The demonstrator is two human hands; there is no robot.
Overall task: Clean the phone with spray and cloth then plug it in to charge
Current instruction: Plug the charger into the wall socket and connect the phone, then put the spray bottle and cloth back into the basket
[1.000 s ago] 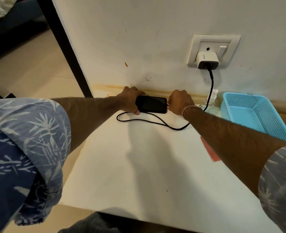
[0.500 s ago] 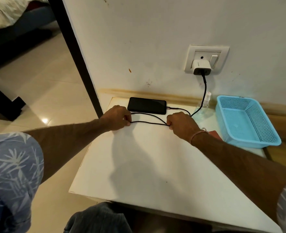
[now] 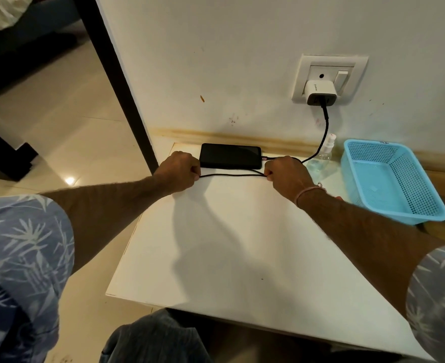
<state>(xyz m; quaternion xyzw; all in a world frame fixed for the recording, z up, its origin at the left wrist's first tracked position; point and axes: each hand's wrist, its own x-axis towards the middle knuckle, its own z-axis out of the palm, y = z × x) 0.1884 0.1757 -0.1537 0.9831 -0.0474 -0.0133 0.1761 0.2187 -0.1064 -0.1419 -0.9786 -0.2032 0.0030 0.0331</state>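
At the left, the left hand (image 3: pixel 179 171) is curled into a fist near the far left corner of the white table (image 3: pixel 242 244), pinching one end of a doubled run of black cable (image 3: pixel 231 175). Just behind that run, close to the wall, the phone (image 3: pixel 230 155) lies flat with its screen dark. The cable's plug sits at its right end and appears to be seated. The right hand (image 3: pixel 286 174), also fisted, pinches the other end of the run, which is drawn taut between the two hands. From there the cable climbs to the white charger (image 3: pixel 320 91) in the wall socket (image 3: pixel 320 66). A clear spray bottle (image 3: pixel 326 150) stands by the wall, with a blue basket (image 3: pixel 373 142) to its right. No cloth shows. The cleaning seems to be over and the plugging in looks done. What probably remains is tidying the slack and letting go. Whether the phone is actually charging cannot be told.
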